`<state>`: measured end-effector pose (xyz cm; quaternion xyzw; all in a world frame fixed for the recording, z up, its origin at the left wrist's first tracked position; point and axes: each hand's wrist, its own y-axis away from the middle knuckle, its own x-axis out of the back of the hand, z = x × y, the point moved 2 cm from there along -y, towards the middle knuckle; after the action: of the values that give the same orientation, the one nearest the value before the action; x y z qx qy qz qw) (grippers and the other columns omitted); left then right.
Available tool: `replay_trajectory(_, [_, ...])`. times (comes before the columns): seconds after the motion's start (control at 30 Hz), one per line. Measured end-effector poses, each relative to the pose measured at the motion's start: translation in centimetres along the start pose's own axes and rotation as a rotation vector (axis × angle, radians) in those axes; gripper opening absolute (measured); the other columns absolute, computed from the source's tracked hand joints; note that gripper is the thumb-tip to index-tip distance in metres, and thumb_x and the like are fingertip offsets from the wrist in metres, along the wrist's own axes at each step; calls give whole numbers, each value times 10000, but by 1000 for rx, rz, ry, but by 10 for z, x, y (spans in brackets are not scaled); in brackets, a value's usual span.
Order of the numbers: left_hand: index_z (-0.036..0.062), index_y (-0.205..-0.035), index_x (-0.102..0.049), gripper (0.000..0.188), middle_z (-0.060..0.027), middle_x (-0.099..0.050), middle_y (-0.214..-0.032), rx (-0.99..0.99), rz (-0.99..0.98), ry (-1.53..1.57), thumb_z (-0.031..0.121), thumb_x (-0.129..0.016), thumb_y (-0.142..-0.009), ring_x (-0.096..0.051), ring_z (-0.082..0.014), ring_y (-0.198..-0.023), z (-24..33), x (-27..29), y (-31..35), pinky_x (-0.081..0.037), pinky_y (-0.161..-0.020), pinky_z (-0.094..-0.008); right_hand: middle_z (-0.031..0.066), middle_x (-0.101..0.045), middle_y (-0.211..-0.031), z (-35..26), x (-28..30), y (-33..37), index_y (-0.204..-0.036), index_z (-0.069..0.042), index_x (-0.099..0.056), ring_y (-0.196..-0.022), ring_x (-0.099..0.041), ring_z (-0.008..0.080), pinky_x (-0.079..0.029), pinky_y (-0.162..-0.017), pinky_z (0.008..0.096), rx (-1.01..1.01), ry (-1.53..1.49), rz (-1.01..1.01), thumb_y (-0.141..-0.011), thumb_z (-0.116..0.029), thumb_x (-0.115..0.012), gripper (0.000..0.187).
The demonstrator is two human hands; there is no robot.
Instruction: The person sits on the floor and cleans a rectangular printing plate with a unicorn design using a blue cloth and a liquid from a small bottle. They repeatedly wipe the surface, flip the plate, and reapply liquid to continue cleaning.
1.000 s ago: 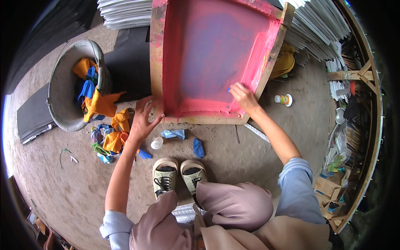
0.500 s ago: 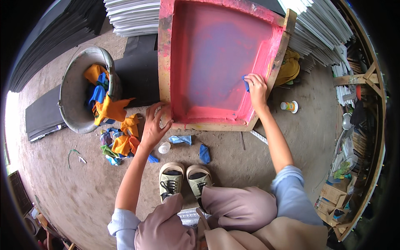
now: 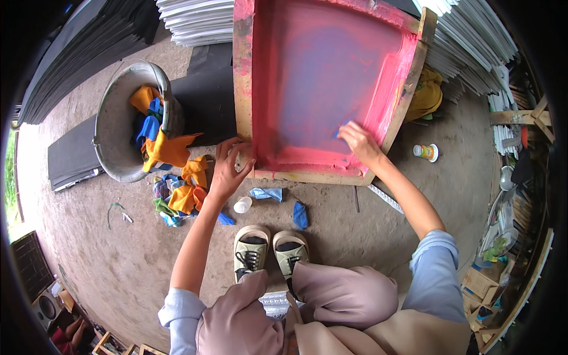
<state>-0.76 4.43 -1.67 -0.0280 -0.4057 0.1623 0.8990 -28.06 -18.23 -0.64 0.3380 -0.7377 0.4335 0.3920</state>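
A screen-printing frame [image 3: 244, 89] lies tilted in front of me, its wooden sides stained and its mesh [image 3: 319, 77] smeared with pink ink around a bluish middle. At its near left corner my left hand [image 3: 229, 168] curls its fingers and thumb around the wood. Pressed to the lower right of the mesh, my right hand [image 3: 362, 145] is closed on a small blue cloth [image 3: 341, 131], mostly hidden under the fingers. Near my shoes lie a folded light-blue cloth [image 3: 266, 193], a darker blue cloth scrap [image 3: 300, 216] and a small whitish plastic cup [image 3: 242, 205].
To the left, a grey bucket [image 3: 112, 118] holds orange and blue rags; more rags [image 3: 183, 195] heap beside it. Stacks of dark sheets [image 3: 77, 65] and white sheets [image 3: 195, 21] stand behind. A printed cup [image 3: 425, 152] lies on the right, near a cluttered shelf.
The right hand has slid the blue cloth slightly left and down across the mesh. My left hand stays at the corner. The whole view has shifted a little.
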Motion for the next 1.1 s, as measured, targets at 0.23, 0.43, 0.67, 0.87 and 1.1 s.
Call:
replay_trajectory(0.23, [74,-1130,-564,401,-140,-479,-1173,1,-2,21,224,-694,-781,-424,-340,-1121,5,-1,-2,-374,-962,-427,94,-652,-807,-35,-44,25,-764,-1,-658,-775,-620,181,-537,-660,315,-66,-40,31,-770,48,-614,66])
replay_trajectory(0.43, [74,-1146,-555,417,-142,-472,-1182,15,-8,6,226,-694,-783,-418,-340,-1131,7,-1,4,-374,-964,-429,104,-645,-799,-26,-27,5,-769,-5,-666,-795,-619,217,-548,-645,276,-432,-4,315,-783,35,-621,62])
replay_trajectory(0.67, [78,-1152,-553,435,-145,-457,-1192,23,2,37,244,-700,-778,-400,-337,-1148,5,-2,5,-358,-979,-435,105,-652,-826,-15,-34,21,-777,5,-663,-813,-626,216,-544,-673,314,-635,-54,417,-740,57,-646,66])
replay_trajectory(0.87, [79,-1151,-555,433,-143,-450,-1199,34,-9,25,254,-697,-781,-393,-342,-1150,-1,-2,4,-350,-987,-439,110,-646,-802,-29,-27,7,-784,-19,-668,-776,-626,235,-526,-654,323,-538,-147,270,-782,17,-626,56])
replay_trajectory(1.1, [78,-1161,-554,447,-137,-451,-1205,24,-10,71,258,-698,-778,-397,-337,-1148,0,-1,5,-353,-988,-431,120,-648,-817,-36,-52,-1,-741,17,-638,-774,-613,231,-522,-669,338,-281,-116,179,-733,72,-642,55])
